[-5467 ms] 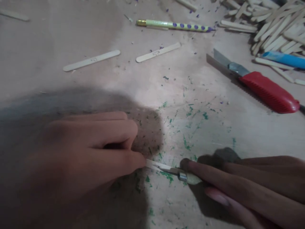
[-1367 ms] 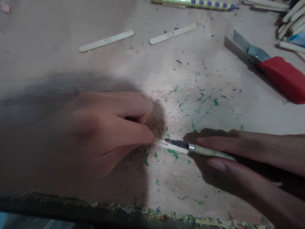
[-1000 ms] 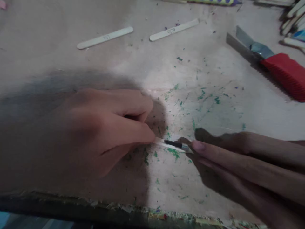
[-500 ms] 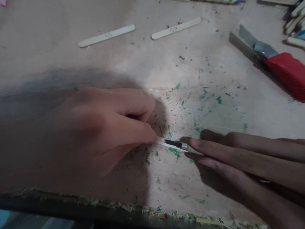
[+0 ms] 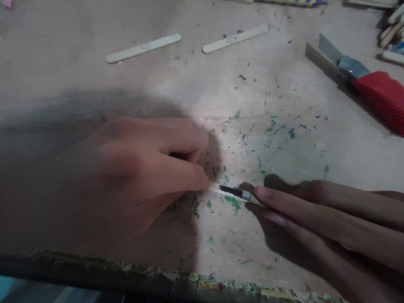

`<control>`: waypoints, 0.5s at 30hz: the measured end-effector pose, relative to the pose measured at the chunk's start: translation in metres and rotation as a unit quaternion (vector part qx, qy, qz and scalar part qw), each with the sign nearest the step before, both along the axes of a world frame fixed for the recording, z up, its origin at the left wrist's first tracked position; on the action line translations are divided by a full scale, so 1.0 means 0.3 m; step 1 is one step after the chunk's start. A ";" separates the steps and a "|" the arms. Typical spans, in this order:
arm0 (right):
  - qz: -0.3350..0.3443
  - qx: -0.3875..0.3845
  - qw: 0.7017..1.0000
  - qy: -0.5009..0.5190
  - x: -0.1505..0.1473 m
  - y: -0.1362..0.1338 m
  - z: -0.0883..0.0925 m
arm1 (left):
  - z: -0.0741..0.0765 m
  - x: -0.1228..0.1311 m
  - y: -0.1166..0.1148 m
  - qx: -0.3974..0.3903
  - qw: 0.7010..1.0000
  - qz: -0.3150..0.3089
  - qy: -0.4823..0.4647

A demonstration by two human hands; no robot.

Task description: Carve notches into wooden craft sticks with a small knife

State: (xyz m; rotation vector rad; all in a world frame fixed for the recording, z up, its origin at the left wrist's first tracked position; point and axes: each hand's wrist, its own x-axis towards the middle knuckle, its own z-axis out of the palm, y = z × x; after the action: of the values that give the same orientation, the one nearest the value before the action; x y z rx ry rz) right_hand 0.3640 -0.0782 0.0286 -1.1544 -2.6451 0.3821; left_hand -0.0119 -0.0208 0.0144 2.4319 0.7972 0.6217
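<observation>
My left hand lies low on the scarred work board, fingers curled, pinning a pale wooden stick flat with the fingertips. Only the stick's short end shows past them. My right hand comes in from the right, fingers closed round a small craft knife with a pale handle and metal collar. The knife's dark blade rests on the stick's exposed end, just right of my left fingertips.
Two loose wooden sticks lie at the back of the board. A red-handled utility knife with its blade out lies at the right. More sticks are piled at the top right corner. The board's ragged front edge runs along the bottom.
The view has shifted down since the oldest frame, so the board's front edge shows. My right hand has slid the blade back and forth along the stick. My left hand has stayed put.
</observation>
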 end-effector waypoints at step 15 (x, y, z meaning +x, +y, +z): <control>0.066 -0.003 0.998 -0.017 0.037 0.006 -0.002 | -0.002 -0.005 -0.026 0.007 0.999 0.033 0.032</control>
State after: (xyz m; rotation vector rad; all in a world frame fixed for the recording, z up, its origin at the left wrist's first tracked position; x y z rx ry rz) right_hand 0.3752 -0.0764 0.0280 -1.0006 -2.7602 0.3957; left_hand -0.0133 -0.0284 0.0138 2.4564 0.9058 0.5794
